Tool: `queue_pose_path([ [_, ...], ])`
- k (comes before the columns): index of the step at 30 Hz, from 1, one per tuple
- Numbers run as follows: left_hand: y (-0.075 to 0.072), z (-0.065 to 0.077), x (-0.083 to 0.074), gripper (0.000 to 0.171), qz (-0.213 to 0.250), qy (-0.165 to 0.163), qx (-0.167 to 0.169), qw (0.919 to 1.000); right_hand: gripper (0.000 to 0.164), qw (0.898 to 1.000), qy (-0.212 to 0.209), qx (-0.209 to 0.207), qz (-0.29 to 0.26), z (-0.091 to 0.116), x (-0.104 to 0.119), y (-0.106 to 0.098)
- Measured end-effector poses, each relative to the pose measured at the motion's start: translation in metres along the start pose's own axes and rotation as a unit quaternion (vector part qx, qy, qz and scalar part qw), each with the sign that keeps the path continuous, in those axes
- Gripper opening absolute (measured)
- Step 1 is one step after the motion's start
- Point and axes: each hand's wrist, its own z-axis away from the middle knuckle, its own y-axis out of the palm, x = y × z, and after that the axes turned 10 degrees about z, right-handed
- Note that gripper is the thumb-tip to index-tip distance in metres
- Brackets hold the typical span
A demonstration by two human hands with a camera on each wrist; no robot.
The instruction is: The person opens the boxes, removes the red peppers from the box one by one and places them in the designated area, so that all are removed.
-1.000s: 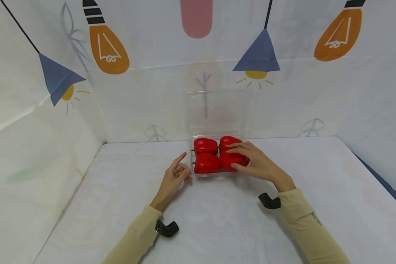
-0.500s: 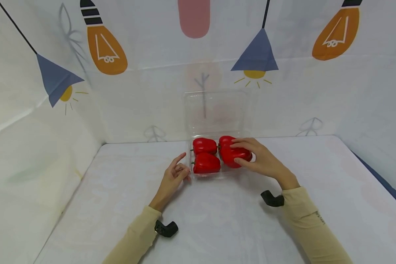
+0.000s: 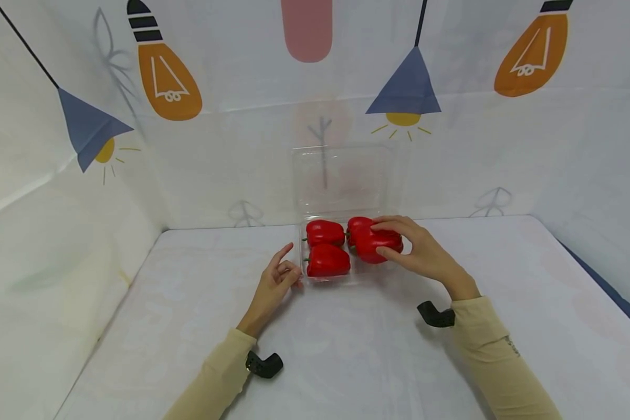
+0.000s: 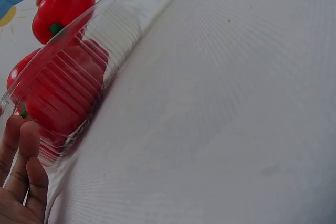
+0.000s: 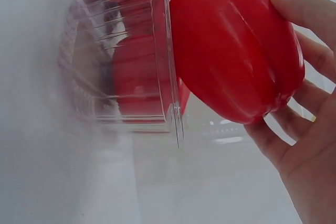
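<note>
My right hand (image 3: 422, 251) grips a red bell pepper (image 3: 374, 246) between thumb and fingers, above the right half of a clear plastic clamshell box (image 3: 341, 279). The right wrist view shows this pepper (image 5: 236, 51) raised to rim level, its blossom end toward the palm; its green stem shows in the left wrist view. Two more red peppers lie in the box's left half, a front one (image 3: 328, 261) and a back one (image 3: 325, 233). A third (image 3: 358, 223) sits at the back right, partly hidden. My left hand (image 3: 274, 286) rests its fingertips at the box's left side.
The box's hinged lid (image 3: 341, 175) stands up against the patterned cloth wall (image 3: 215, 163). A white cloth covers the table (image 3: 346, 361). Each wrist carries a small black camera mount, the left (image 3: 264, 365) and the right (image 3: 436, 315).
My right hand has lifted the front-right pepper out of its place and shifted it up and slightly right. My left hand stays where it was.
</note>
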Motion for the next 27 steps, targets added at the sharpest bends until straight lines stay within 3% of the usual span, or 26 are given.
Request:
queue_pose_path([
  [8, 0.000, 0.000, 0.001, 0.064, 0.007, -0.002, -0.003, 1.0000, 0.052, 1.000, 0.000, -0.022, -0.012, 0.000, -0.001, -0.002],
  [18, 0.001, -0.001, 0.001, 0.062, 0.011, -0.008, 0.000, 0.9999, 0.048, 0.999, 0.033, -0.030, -0.025, -0.001, 0.025, -0.019],
  [27, 0.000, 0.000, 0.002, 0.061, 0.004, 0.005, -0.001, 1.0000, 0.049, 0.997, 0.053, -0.062, -0.014, -0.001, 0.020, -0.020],
])
